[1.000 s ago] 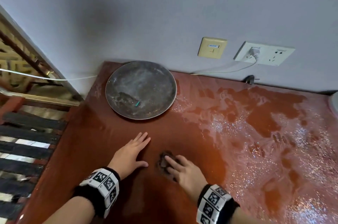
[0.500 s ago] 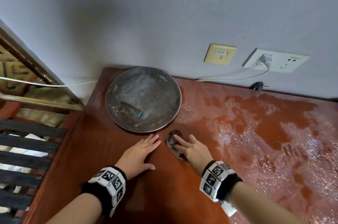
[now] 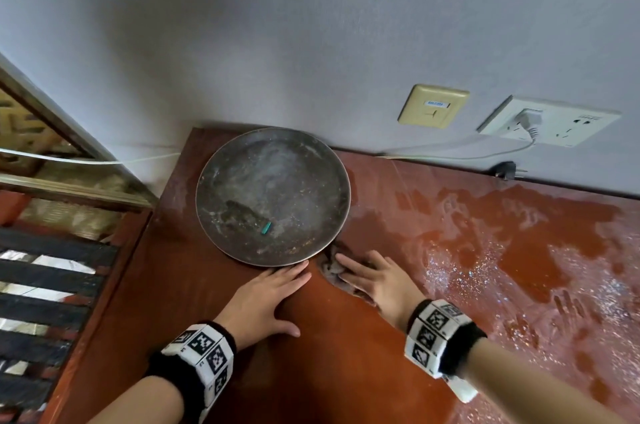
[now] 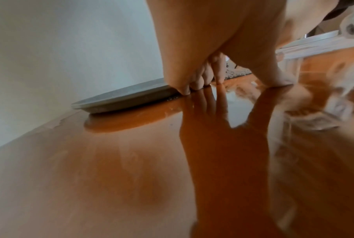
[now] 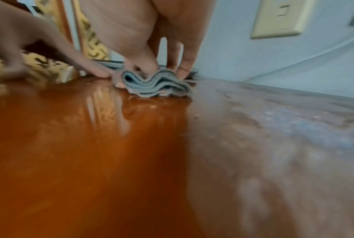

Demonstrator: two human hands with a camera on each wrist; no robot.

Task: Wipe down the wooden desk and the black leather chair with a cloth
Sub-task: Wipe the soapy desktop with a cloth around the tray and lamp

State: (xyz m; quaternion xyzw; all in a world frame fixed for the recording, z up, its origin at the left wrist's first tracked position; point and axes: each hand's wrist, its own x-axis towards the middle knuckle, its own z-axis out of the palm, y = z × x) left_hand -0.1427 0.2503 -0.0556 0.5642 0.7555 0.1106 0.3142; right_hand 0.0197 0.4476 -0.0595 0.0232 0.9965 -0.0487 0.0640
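Observation:
The reddish wooden desk [image 3: 346, 371] shines where it is wet. My right hand [image 3: 375, 280] lies flat, its straight fingers [image 5: 185, 64] pressing a folded grey cloth [image 3: 330, 268] onto the wood. The cloth [image 5: 156, 83] bunches in waves under that hand, right against the rim of a round dusty metal plate [image 3: 273, 195]. My left hand [image 3: 273, 290] rests flat on the desk beside it, holding nothing. Its fingertips [image 4: 185, 90] touch the near rim of the plate [image 4: 127, 98]. No black chair is in view.
A small teal piece [image 3: 266, 228] lies in the plate. Dusty, glittering patches [image 3: 485, 268] cover the desk's right part. On the wall behind are a beige socket [image 3: 433, 107], a white outlet [image 3: 550, 120] with a cable, and a black plug [image 3: 505, 169]. Dark slats [image 3: 45, 285] lie past the desk's left edge.
Both hands have slid away from me toward the plate. The right hand has pushed the cloth up to the plate's rim, and the left fingertips now reach the rim.

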